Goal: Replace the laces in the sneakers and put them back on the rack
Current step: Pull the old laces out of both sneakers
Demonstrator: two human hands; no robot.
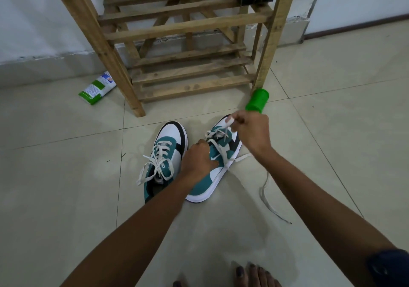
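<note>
mid-frame on the tiled floor [66, 198], the right hand [250, 131] has its grip pinched on the white lace [225, 129] above the right sneaker [212, 176], which is tipped on its side. the left hand [197, 158] presses that shoe, grip curled against its teal side. the left sneaker [168, 151], laced, sits just beside it. the wooden rack [188, 27] stands in the upper centre.

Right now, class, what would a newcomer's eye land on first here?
Two teal, white and black sneakers on the pale tiled floor at centre, with both hands on the right-hand one: the right hand pinches a white lace above its toe. Behind stands a bare wooden rack, a green cylinder at its foot.
</note>
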